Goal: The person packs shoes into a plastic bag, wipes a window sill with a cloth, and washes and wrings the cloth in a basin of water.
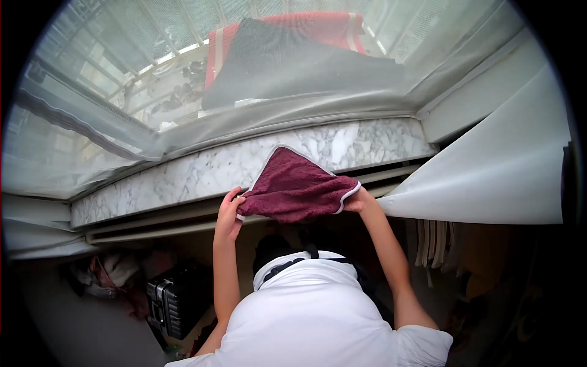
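A maroon cleaning cloth (pixel 296 189) with a pale edging is stretched between my two hands. Its far corner points up over the marble windowsill (pixel 202 171), and its near part sags in front of the sill's edge. My left hand (pixel 230 211) is closed on the cloth's left corner, thumb and fingers pinching it. On the other side my right hand (pixel 358 200) grips the right edge, where the pale border curls; part of its fingers is hidden by the fabric.
Beyond the sill hangs a sheer mesh screen (pixel 122 110), with red and dark grey cloths outside behind it. A white curtain (pixel 489 165) is drawn aside at right. Pale pipes (pixel 159 231) run below the sill. A black suitcase (pixel 174 303) stands lower left.
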`<act>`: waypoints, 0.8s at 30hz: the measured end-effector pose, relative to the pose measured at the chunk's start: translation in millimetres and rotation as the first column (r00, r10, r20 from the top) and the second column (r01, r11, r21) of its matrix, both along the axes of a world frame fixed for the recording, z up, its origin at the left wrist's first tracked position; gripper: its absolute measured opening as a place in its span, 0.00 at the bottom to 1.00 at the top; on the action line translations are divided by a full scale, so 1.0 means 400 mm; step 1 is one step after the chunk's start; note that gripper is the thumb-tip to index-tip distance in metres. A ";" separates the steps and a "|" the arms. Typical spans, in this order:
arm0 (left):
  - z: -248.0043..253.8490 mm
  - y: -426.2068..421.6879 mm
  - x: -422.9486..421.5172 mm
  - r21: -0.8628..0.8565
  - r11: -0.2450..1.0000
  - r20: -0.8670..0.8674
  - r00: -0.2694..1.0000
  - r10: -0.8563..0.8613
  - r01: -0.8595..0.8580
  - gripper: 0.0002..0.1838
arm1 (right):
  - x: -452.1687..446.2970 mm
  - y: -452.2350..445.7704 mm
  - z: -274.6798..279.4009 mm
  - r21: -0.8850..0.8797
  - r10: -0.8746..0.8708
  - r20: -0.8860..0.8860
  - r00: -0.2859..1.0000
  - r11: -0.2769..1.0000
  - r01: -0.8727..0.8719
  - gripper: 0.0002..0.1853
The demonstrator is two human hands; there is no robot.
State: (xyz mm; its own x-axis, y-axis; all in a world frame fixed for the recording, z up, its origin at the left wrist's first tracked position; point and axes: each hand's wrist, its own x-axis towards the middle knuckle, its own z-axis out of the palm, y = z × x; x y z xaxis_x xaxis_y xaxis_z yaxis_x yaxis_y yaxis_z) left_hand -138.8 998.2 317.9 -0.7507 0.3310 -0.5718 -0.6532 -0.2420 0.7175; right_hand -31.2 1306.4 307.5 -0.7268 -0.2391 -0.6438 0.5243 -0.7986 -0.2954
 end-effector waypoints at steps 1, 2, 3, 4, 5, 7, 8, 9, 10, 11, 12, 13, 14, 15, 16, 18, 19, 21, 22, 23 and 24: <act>-0.014 -0.006 0.014 0.051 0.999 0.052 0.999 -0.006 0.004 0.21 | 0.008 0.003 -0.032 -0.107 -0.036 -0.046 0.998 0.994 0.031 0.20; -0.025 -0.014 0.025 0.067 0.998 0.082 0.996 -0.024 0.018 0.20 | 0.018 0.003 -0.065 -0.216 -0.077 -0.083 0.994 0.975 0.057 0.20; -0.042 -0.021 0.032 0.065 0.998 0.089 0.996 -0.006 0.000 0.19 | 0.028 -0.006 -0.086 -0.219 -0.078 -0.080 0.994 0.974 0.059 0.20; -0.059 -0.025 0.035 0.064 0.998 0.095 0.995 0.012 -0.018 0.18 | 0.038 -0.013 -0.106 -0.265 -0.216 -0.096 0.972 0.946 0.184 0.21; -0.069 -0.028 0.034 0.063 0.998 0.096 0.995 0.014 -0.020 0.18 | 0.045 -0.023 -0.103 -0.312 -0.349 -0.105 0.931 0.901 0.302 0.22; -0.087 -0.039 0.035 0.111 0.993 0.196 0.981 0.005 -0.027 0.17 | 0.068 -0.031 -0.089 -0.333 -0.394 -0.125 0.911 0.881 0.335 0.23; -0.083 -0.038 0.036 0.111 0.993 0.195 0.981 0.009 -0.031 0.17 | 0.076 -0.036 -0.079 -0.354 -0.440 -0.147 0.886 0.860 0.369 0.24; -0.080 -0.036 0.038 0.100 0.995 0.194 0.981 -0.008 -0.012 0.18 | 0.089 -0.035 -0.084 -0.349 -0.454 -0.167 0.875 0.857 0.379 0.25; -0.075 -0.034 0.041 0.089 0.996 0.194 0.981 -0.026 0.009 0.18 | 0.101 -0.034 -0.082 -0.350 -0.453 -0.166 0.876 0.857 0.378 0.25; -0.066 -0.032 0.046 0.088 0.996 0.195 0.981 -0.027 0.009 0.18 | 0.113 -0.033 -0.075 -0.369 -0.489 -0.120 0.864 0.830 0.419 0.24; -0.056 -0.031 0.053 0.060 0.998 0.137 0.990 -0.021 0.013 0.17 | 0.124 -0.036 -0.071 -0.386 -0.525 -0.073 0.848 0.799 0.461 0.24; -0.045 -0.029 0.058 0.033 0.999 0.079 0.997 -0.019 0.017 0.17 | 0.135 -0.042 -0.066 -0.385 -0.529 -0.071 0.846 0.797 0.466 0.24; -0.037 -0.025 0.057 0.034 0.999 0.081 0.996 -0.025 0.022 0.17 | 0.144 -0.047 -0.062 -0.371 -0.543 -0.113 0.832 0.800 0.472 0.23; -0.029 -0.020 0.056 0.066 0.998 0.077 0.997 -0.019 0.014 0.15 | 0.153 -0.050 -0.060 -0.358 -0.555 -0.154 0.818 0.803 0.477 0.23; -0.017 -0.016 0.054 0.096 0.995 0.074 0.997 -0.015 0.008 0.14 | 0.166 -0.054 -0.062 -0.357 -0.559 -0.153 0.815 0.800 0.482 0.23; 0.016 -0.005 0.040 0.134 0.991 0.052 0.999 -0.004 -0.003 0.10 | 0.181 -0.056 -0.075 0.152 -0.185 -0.179 0.966 0.965 0.213 0.25; 0.031 -0.004 0.030 0.082 0.996 0.006 0.999 -0.044 0.043 0.09 | 0.186 -0.053 -0.084 0.167 -0.142 -0.158 0.977 0.971 0.168 0.26; 0.067 0.016 0.015 0.000 0.998 -0.062 0.996 -0.065 0.065 0.07 | 0.182 -0.059 -0.049 0.273 -0.082 -0.072 0.994 0.957 0.098 0.25; 0.067 0.021 0.003 0.000 0.997 -0.064 0.995 -0.072 0.072 0.07 | 0.178 -0.060 -0.037 0.367 -0.021 0.022 1.000 0.930 0.011 0.24; 0.070 0.023 -0.009 -0.003 0.997 -0.076 0.994 -0.074 0.074 0.07 | 0.177 -0.058 -0.037 0.404 0.023 0.056 0.998 0.914 -0.044 0.23; 0.075 0.028 -0.019 -0.007 0.997 -0.090 0.993 -0.077 0.077 0.06 | 0.174 -0.057 -0.036 0.404 0.016 0.054 0.998 0.914 -0.036 0.23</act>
